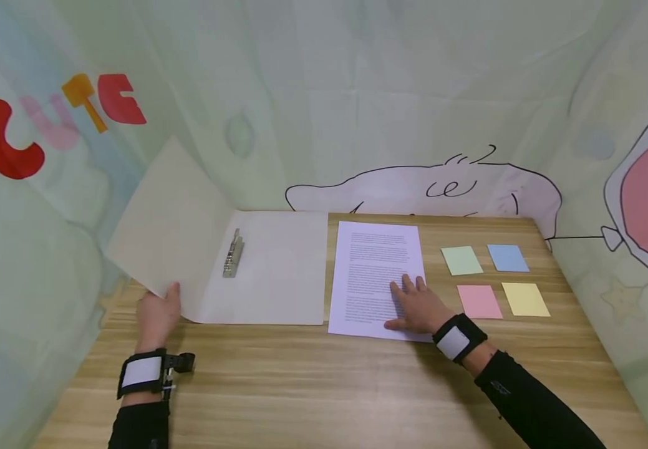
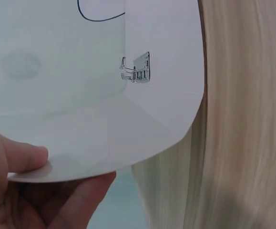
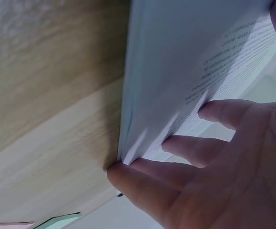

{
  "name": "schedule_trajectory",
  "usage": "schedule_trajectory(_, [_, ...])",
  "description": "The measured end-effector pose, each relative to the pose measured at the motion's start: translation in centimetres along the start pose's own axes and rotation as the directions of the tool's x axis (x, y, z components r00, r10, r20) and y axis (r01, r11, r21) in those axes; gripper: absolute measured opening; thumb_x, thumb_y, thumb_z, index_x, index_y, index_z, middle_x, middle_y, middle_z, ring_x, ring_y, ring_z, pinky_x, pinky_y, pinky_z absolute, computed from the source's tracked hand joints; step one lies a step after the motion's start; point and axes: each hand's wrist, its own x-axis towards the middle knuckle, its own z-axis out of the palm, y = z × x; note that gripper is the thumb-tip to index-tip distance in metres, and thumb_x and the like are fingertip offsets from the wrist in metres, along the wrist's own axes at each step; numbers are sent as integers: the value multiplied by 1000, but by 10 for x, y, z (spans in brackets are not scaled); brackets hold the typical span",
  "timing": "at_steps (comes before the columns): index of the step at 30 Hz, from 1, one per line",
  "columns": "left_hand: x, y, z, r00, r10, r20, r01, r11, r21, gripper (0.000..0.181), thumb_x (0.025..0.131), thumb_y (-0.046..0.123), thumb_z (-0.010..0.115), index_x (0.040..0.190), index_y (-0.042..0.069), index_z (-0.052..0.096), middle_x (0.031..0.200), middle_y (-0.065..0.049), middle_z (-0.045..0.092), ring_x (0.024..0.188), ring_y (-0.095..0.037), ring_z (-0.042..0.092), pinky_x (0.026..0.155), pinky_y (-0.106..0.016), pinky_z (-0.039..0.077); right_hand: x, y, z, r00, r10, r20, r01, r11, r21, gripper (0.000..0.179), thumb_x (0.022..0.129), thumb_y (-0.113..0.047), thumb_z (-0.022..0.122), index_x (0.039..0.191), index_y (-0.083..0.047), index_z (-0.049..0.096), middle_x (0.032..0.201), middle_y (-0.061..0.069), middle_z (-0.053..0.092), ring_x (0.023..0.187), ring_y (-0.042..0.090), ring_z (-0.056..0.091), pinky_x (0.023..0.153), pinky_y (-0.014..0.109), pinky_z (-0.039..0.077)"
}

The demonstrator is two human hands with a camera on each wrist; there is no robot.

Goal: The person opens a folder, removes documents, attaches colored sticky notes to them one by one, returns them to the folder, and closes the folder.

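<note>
Here, left hand point(image 1: 157, 313) pinches tilted folder cover point(image 1: 172, 224); right hand point(image 1: 420, 310), fingers spread, touches paper stack point(image 1: 374, 262), long axis front-to-back.

shiny metal clip point(image 1: 234, 257), matt folder point(image 1: 284, 268), wood-grained table point(image 1: 267, 386)

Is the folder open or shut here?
Open: the left hand holds the cover of the folder raised, and the metal clip inside is in plain sight.
</note>
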Motion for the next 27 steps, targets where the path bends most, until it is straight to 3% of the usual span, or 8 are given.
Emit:
schedule_trajectory(6, [8, -9, -8, 1000, -19, -19, 20, 999, 48, 50, 99, 28, 38, 106, -19, 54, 103, -42, 55, 91, -54, 55, 71, -59, 43, -2, 0, 1, 1000, -2, -13, 2, 1000, 14, 94, 79, -63, 62, 145, -2, 34, 145, 33, 26, 126, 58, 26, 103, 58, 27])
schedule_trajectory(12, [15, -12, -17, 998, -58, 3, 58, 997, 57, 52, 99, 30, 36, 114, -19, 50, 109, -44, 51, 98, -55, 52, 76, -59, 42, -2, -1, -1, 1000, -7, -21, 7, 1000, 13, 93, 79, -63, 62, 144, -1, 35, 145, 33, 27, 126, 58, 27, 103, 58, 27])
schedule_trajectory(18, [18, -19, -21, 987, -155, 40, 156, 987, -31, 61, 98, 37, 37, 127, -15, 43, 121, -40, 47, 108, -48, 48, 84, -55, 40, -2, -1, -1, 1000, -10, -22, 10, 1000, 9, 94, 78, -63, 63, 143, 0, 37, 144, 33, 27, 126, 58, 27, 102, 59, 28])
schedule_trajectory(21, [19, -24, -25, 973, -224, 63, 226, 974, -31, 72, 95, 47, 38, 131, -15, 39, 125, -38, 45, 107, -44, 47, 80, -52, 41, -2, 0, 1, 1000, -5, -14, 5, 1000, 7, 94, 78, -64, 62, 144, -1, 36, 145, 33, 27, 126, 58, 27, 102, 58, 28])
schedule_trajectory(25, [16, -30, -32, 958, -276, 82, 267, 959, 99, 81, 91, 59, 36, 110, -18, 51, 103, -34, 53, 85, -38, 50, 60, -41, 41, -1, 0, 2, 1000, 3, -3, -3, 1000, 11, 95, 79, -64, 62, 145, -3, 34, 146, 32, 26, 127, 58, 26, 103, 58, 27])
schedule_trajectory(27, [14, -31, -35, 959, -260, 115, 237, 953, 187, 80, 91, 61, 32, 93, -16, 57, 89, -30, 54, 75, -35, 50, 53, -36, 39, -1, 0, 2, 1000, 3, -2, -3, 1000, 17, 94, 79, -63, 62, 145, -2, 34, 146, 32, 25, 127, 58, 26, 103, 58, 27])
